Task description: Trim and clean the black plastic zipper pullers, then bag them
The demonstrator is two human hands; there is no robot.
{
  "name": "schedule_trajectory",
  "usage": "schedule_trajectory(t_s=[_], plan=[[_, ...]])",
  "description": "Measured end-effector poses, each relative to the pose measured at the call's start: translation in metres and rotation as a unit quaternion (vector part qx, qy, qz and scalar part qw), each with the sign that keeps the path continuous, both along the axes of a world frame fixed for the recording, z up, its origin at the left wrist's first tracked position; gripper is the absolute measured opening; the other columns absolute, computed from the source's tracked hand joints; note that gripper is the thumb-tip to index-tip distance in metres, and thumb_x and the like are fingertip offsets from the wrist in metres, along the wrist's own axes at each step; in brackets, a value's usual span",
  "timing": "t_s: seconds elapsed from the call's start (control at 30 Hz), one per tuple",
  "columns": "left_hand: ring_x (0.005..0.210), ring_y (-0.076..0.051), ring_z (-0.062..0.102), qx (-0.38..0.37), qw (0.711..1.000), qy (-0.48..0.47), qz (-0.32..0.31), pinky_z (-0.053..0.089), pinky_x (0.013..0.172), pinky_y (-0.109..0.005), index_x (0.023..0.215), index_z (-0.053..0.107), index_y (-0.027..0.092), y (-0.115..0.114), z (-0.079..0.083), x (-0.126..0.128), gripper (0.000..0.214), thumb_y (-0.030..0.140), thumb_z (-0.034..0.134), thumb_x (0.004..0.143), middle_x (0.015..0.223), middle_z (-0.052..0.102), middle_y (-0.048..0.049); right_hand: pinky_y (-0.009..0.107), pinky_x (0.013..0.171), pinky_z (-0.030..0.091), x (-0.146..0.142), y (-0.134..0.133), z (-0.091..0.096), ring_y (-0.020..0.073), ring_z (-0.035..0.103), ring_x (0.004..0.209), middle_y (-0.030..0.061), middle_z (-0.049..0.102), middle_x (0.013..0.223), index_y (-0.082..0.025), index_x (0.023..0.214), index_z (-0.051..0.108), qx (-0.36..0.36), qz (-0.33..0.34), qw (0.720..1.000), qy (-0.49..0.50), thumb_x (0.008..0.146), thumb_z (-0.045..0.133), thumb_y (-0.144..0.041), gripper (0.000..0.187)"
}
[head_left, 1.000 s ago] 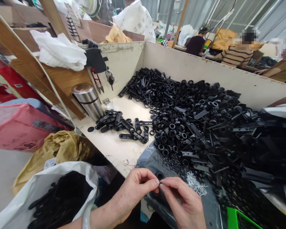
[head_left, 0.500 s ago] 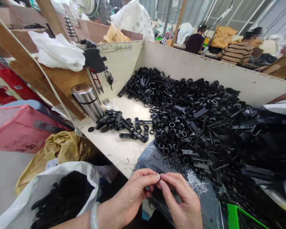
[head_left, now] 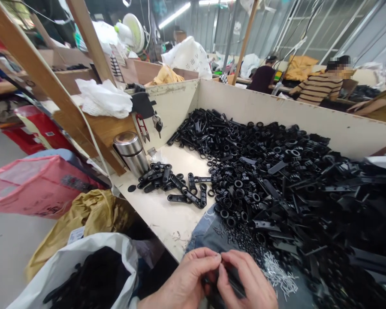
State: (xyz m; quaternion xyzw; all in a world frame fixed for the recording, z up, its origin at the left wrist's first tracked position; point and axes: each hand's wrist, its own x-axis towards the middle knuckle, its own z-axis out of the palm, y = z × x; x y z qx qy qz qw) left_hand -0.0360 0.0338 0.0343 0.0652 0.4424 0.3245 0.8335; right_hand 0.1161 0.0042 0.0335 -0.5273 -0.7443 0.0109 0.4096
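Between the two piles of work, we have a bare strip of pale tabletop (head_left: 161, 210) to move over, bounded by its slanting front edge; below that edge is a drop to the open white sack (head_left: 120, 244). A smaller bare patch lies behind the loose black links (head_left: 189, 195), but to the right the mound of black parts (head_left: 244, 184) fills the bench and reaches up against the back board (head_left: 260, 101), leaving little room there. Near the front, the left hand (head_left: 191, 277) and the right hand (head_left: 249, 279) meet, thumbs and forefingers pinched together tip to tip, the other fingers curled; they grasp a dark part (head_left: 215, 292), which sits between the palms, mostly hidden, and anything at the fingertips is too small for us to tell. For writing, we find printed characters on the tall white bag (head_left: 191, 56) beyond the bench, dark lettering on the pink bag (head_left: 38, 180) and a small label (head_left: 76, 234) on the yellow wrapping (head_left: 96, 210), all too blurred for us to read. We see brushed steel on the flask (head_left: 133, 154), faded denim cloth (head_left: 199, 236) under the hands' far side, thin silvery pins (head_left: 281, 274) heaped beside the right hand, and ridged rings among flat bars in the mound.
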Motion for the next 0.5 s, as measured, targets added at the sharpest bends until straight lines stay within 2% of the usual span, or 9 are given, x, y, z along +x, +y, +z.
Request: schedule_trajectory(t_s=[0.1, 0.17, 0.23, 0.3, 0.37, 0.4, 0.43, 0.47, 0.5], plan=[[0.060, -0.011, 0.052, -0.009, 1.000, -0.009, 0.003, 0.034, 0.057, -0.023, 0.075, 0.068, 0.019, 0.004, -0.010, 0.003, 0.037, 0.034, 0.094, 0.054, 0.065, 0.060, 0.0028, 0.025, 0.075, 0.059, -0.005, 0.007, -0.007, 0.0172, 0.073, 0.080, 0.0053, 0.073, 0.089, -0.021, 0.101, 0.068, -0.009, -0.032, 0.998, 0.043, 0.092, 0.057, -0.018, 0.014], [0.057, -0.011, 0.051, 0.015, 1.000, -0.002, -0.016, 0.032, 0.054, -0.022, 0.076, 0.068, 0.019, 0.007, -0.013, 0.004, 0.039, 0.040, 0.093, 0.055, 0.064, 0.060, 0.0025, 0.024, 0.072, 0.059, -0.004, 0.014, -0.004, 0.0169, 0.072, 0.078, 0.0048, 0.072, 0.087, -0.021, 0.098, 0.068, -0.031, -0.013, 0.996, 0.081, 0.092, 0.057, -0.018, 0.013], [0.052, -0.010, 0.048, 0.072, 0.995, 0.017, -0.061, 0.028, 0.051, -0.023, 0.075, 0.069, 0.016, 0.013, -0.009, 0.003, 0.044, 0.052, 0.089, 0.060, 0.061, 0.060, 0.0011, 0.021, 0.069, 0.059, 0.003, 0.021, 0.004, 0.0156, 0.072, 0.075, 0.0041, 0.071, 0.085, -0.021, 0.095, 0.068, -0.066, 0.034, 0.990, 0.117, 0.091, 0.060, -0.018, 0.010], [0.052, -0.011, 0.048, 0.167, 0.977, 0.078, -0.108, 0.029, 0.051, -0.024, 0.079, 0.072, 0.014, 0.025, 0.000, -0.001, 0.049, 0.062, 0.077, 0.073, 0.064, 0.063, -0.0024, 0.018, 0.066, 0.060, 0.012, 0.028, 0.013, 0.0147, 0.072, 0.072, 0.0039, 0.070, 0.084, -0.021, 0.093, 0.068, -0.110, 0.072, 0.978, 0.161, 0.091, 0.062, -0.019, 0.007], [0.060, -0.015, 0.055, 0.310, 0.913, 0.231, -0.130, 0.037, 0.057, -0.026, 0.087, 0.073, 0.016, 0.047, 0.012, -0.007, 0.045, 0.059, 0.059, 0.090, 0.072, 0.068, -0.0054, 0.018, 0.067, 0.061, 0.021, 0.033, 0.020, 0.0152, 0.072, 0.074, 0.0043, 0.070, 0.084, -0.021, 0.092, 0.069, -0.138, 0.069, 0.962, 0.226, 0.093, 0.064, -0.023, 0.005], [0.066, -0.018, 0.057, 0.397, 0.838, 0.352, -0.126, 0.040, 0.061, -0.027, 0.087, 0.074, 0.018, 0.061, 0.017, -0.010, 0.040, 0.052, 0.054, 0.096, 0.075, 0.069, -0.0056, 0.018, 0.069, 0.061, 0.025, 0.034, 0.022, 0.0156, 0.072, 0.075, 0.0046, 0.070, 0.085, -0.021, 0.092, 0.069, -0.143, 0.054, 0.954, 0.259, 0.093, 0.066, -0.026, 0.006], [0.076, -0.021, 0.060, 0.481, 0.722, 0.484, -0.115, 0.044, 0.069, -0.030, 0.083, 0.072, 0.020, 0.077, 0.021, -0.013, 0.037, 0.047, 0.052, 0.097, 0.079, 0.069, -0.0055, 0.018, 0.071, 0.061, 0.028, 0.036, 0.024, 0.0158, 0.071, 0.076, 0.0048, 0.070, 0.085, -0.021, 0.092, 0.070, -0.143, 0.038, 0.946, 0.288, 0.093, 0.067, -0.028, 0.008], [0.091, -0.025, 0.060, 0.502, 0.675, 0.532, -0.097, 0.044, 0.084, -0.035, 0.080, 0.071, 0.021, 0.092, 0.023, -0.016, 0.031, 0.044, 0.057, 0.095, 0.088, 0.069, -0.0073, 0.018, 0.072, 0.061, 0.031, 0.037, 0.025, 0.0159, 0.071, 0.077, 0.0049, 0.070, 0.086, -0.021, 0.091, 0.070, -0.140, 0.026, 0.941, 0.306, 0.093, 0.068, -0.030, 0.010], [0.101, -0.029, 0.057, 0.510, 0.650, 0.556, -0.086, 0.041, 0.093, -0.039, 0.079, 0.070, 0.021, 0.107, 0.024, -0.017, 0.026, 0.041, 0.060, 0.092, 0.091, 0.067, -0.0085, 0.018, 0.072, 0.061, 0.034, 0.037, 0.025, 0.0158, 0.071, 0.077, 0.0048, 0.070, 0.085, -0.021, 0.091, 0.071, -0.140, 0.024, 0.939, 0.313, 0.092, 0.069, -0.031, 0.010]])
